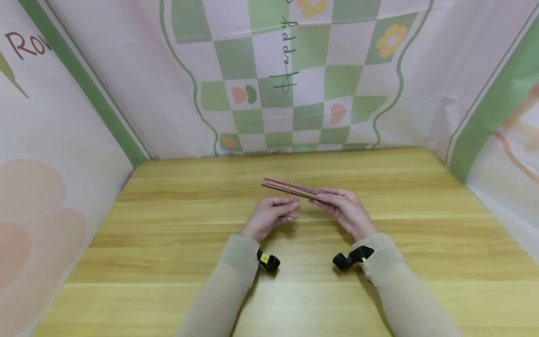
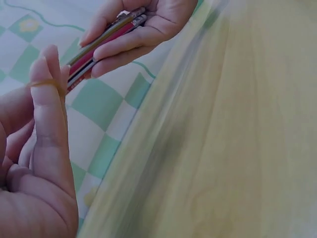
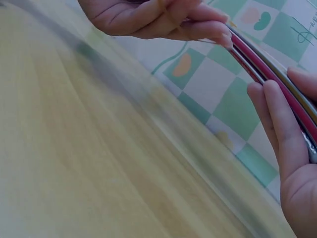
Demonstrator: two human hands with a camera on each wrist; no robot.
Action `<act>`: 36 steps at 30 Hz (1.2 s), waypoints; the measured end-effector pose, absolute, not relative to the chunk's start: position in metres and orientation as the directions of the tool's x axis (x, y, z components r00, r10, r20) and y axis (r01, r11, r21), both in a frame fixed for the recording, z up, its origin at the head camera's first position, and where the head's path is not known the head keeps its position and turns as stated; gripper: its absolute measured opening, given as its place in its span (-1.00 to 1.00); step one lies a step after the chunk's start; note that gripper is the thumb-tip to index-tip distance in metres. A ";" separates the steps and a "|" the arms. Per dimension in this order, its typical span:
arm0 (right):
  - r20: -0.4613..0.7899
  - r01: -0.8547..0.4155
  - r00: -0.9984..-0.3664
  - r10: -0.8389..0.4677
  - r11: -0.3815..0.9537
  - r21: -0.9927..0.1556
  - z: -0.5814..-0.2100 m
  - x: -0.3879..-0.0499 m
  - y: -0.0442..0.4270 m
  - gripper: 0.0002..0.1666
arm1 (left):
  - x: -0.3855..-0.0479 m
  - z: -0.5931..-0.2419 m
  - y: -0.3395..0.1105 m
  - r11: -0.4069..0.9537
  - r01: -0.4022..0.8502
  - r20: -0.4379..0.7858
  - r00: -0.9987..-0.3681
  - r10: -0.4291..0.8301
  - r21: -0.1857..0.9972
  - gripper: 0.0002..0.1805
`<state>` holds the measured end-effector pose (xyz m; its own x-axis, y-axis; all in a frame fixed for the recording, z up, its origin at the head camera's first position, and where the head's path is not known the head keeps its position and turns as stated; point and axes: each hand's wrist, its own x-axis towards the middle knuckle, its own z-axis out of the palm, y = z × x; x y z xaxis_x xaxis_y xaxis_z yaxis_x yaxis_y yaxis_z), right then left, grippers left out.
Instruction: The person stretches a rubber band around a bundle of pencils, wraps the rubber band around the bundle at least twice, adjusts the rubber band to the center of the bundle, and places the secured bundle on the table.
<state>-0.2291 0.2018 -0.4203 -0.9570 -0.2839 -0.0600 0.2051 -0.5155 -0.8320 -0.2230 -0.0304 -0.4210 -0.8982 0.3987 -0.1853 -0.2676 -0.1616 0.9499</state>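
The head view looks forward and down from above the near side of the table [image 1: 168, 262], far enough back to take in both wrist cameras, left [image 1: 271, 263] and right [image 1: 343, 262]. The left wrist view sits close beside the left hand [image 1: 271, 216], steeply tilted, facing the right hand [image 1: 347, 210] and the checked cloth [image 1: 307, 84] beyond the slanting table edge. The right wrist view roughly mirrors it, its own hand near at the right border. Those two share the sticks [image 1: 290, 185], both hands, table and cloth
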 end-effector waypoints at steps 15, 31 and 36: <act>-0.058 0.101 -0.994 -0.095 -0.546 -0.832 -0.423 -0.223 0.184 -0.76 | -0.219 -0.418 -0.017 0.158 -0.161 -0.193 -0.958 0.214 0.974 -0.06; -0.227 0.212 -0.972 -0.055 -0.622 -0.754 -0.414 -0.219 0.173 -0.84 | -0.212 -0.406 -0.014 0.621 0.073 0.027 -0.996 0.082 0.780 0.10; -0.249 0.231 -0.966 -0.067 -0.652 -0.722 -0.411 -0.218 0.173 -0.82 | -0.210 -0.402 -0.018 0.689 0.182 0.166 -0.982 0.090 0.701 0.07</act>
